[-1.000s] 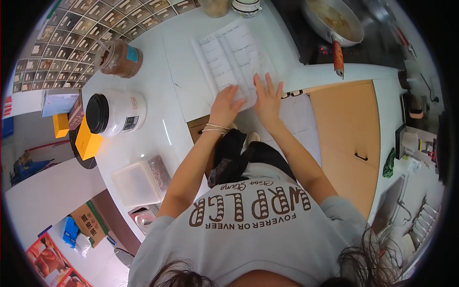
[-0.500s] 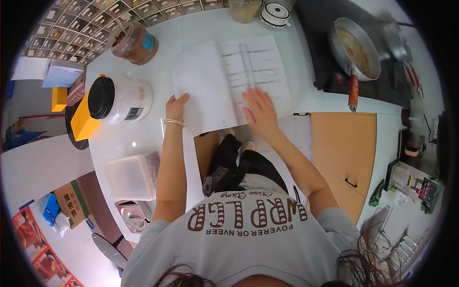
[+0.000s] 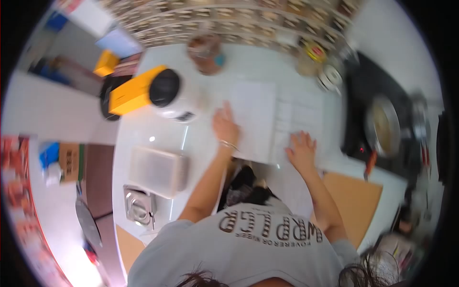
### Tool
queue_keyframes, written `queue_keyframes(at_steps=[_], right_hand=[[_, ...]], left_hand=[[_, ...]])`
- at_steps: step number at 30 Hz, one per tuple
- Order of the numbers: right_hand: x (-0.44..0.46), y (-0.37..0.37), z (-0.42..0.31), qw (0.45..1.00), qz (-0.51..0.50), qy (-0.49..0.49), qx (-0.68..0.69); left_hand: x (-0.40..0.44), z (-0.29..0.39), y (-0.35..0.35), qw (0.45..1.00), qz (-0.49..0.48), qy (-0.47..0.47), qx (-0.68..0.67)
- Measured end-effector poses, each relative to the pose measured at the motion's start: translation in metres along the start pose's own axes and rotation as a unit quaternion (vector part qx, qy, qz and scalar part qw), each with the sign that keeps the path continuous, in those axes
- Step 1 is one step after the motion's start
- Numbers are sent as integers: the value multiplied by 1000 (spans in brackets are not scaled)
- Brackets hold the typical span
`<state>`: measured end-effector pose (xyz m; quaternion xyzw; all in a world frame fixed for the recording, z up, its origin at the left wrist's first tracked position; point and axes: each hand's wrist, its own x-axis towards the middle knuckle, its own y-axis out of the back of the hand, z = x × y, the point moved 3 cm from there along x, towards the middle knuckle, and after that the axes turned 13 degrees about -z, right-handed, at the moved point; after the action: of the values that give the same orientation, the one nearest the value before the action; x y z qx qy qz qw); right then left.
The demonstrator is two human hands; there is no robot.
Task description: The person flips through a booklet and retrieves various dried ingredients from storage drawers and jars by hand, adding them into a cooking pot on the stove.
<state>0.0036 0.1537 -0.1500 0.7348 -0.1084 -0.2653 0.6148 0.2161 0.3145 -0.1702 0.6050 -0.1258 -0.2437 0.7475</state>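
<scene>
An open booklet (image 3: 255,115) lies on the white counter, its left page blank and its right page (image 3: 299,112) printed with a table. My left hand (image 3: 225,125), a bangle at its wrist, rests at the booklet's left edge with its fingers stretched forward; blur hides exactly how they touch the paper. On the lower part of the right page my right hand (image 3: 302,150) lies flat, its fingers spread, holding nothing. Left of the booklet stands a white tub with a black lid (image 3: 165,88). Beyond it is a jar of brown contents (image 3: 205,53).
At right, a pan (image 3: 382,125) with liquid sits on a black cooktop (image 3: 356,103). A lidded plastic box (image 3: 158,171) and a metal container (image 3: 138,205) stand on the left counter. A yellow box (image 3: 136,92) lies behind the tub. Small jars (image 3: 313,57) line the back.
The view has swung, so the counter appears shifted right and down, and is blurred. My left hand's fingers now reach forward along the page edge; my right hand sits lower on the right page.
</scene>
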Motion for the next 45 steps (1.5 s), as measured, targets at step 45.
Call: queue_keyframes(at_steps=[45], right_hand=[[542,61,-438,627,-168,-50,759]], left_hand=[[-179,-215,200,693,109,-214,-679]])
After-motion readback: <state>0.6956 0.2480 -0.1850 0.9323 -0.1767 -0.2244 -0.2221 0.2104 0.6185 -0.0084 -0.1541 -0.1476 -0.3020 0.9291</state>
